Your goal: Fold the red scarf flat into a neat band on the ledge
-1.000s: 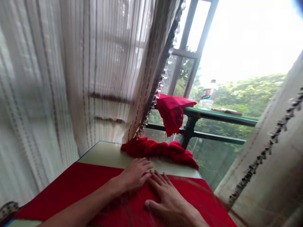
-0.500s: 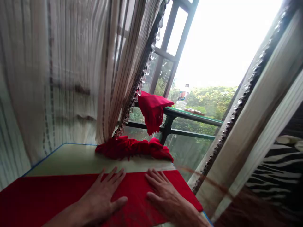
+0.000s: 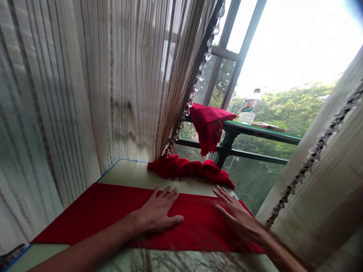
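Note:
A long red cloth point(image 3: 113, 206) lies spread across the pale table point(image 3: 133, 173), its far edge nearly straight. My left hand point(image 3: 159, 213) rests flat on the cloth near the middle, fingers spread and pointing away from me. Over the cloth's right part is my right hand point(image 3: 236, 211), fingers stretched out; whether it touches the fabric I cannot tell. Neither hand holds anything. Behind the spread cloth, a bunched red cloth point(image 3: 190, 169) lies along the table's far edge. Some thin dark strands blur across the near side.
Another red cloth with a fringed edge point(image 3: 208, 126) hangs over the green railing point(image 3: 263, 131). A plastic bottle point(image 3: 251, 107) stands on the rail beside a small flat item point(image 3: 268, 126). Striped sheer curtains point(image 3: 136, 83) hang at the left, and a beaded curtain point(image 3: 320, 158) at the right.
My view has shifted, so the table and railing sit farther right in the picture. My right hand has moved right over the cloth, away from my left hand. Both hands stay open.

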`<state>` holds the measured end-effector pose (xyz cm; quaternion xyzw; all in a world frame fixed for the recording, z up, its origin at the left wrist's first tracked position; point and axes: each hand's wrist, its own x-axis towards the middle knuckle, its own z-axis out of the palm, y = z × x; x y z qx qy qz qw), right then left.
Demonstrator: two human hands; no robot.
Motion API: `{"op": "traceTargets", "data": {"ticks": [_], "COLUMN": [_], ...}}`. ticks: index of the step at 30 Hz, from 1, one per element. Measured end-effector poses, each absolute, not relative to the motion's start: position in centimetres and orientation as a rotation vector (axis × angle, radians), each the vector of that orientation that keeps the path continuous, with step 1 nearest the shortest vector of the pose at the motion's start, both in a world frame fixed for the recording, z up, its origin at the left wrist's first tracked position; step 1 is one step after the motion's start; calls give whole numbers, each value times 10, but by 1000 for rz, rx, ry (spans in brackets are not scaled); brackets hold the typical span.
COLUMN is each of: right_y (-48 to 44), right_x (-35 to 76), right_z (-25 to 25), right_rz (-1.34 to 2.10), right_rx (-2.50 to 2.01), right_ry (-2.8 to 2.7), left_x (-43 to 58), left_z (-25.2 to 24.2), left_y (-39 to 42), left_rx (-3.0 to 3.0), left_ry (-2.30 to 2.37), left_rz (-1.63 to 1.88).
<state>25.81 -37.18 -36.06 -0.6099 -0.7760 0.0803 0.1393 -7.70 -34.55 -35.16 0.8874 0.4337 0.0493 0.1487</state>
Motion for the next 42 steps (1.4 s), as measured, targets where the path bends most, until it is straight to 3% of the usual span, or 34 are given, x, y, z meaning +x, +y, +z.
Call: {"op": "traceTargets", "data": {"ticks": [9,15,20,32,42], "right_y": [-361,-356,-343,-342,-333], "right_x": [283,274,226,215,213], "right_z": [-397,-385,-380,-374,-401], "right_rz": [220,118,262,330,343], "right_rx": [-1866,-1838,-1662,-1729,-1314], "right_ry": [-2307,-2271,-2393,-2413,-2485], "left_x": [-88,-89,-87,-89,-80], "left_z": [-351,-348,-341,-332,-320], "left_y": [-349,-350,-351,-350,-354], "left_rx": [2552,2566,2529,2452,2468], "left_ry": [1274,1288,1291,1322,1402], "left_rz": [119,170,122,53,-20]}}
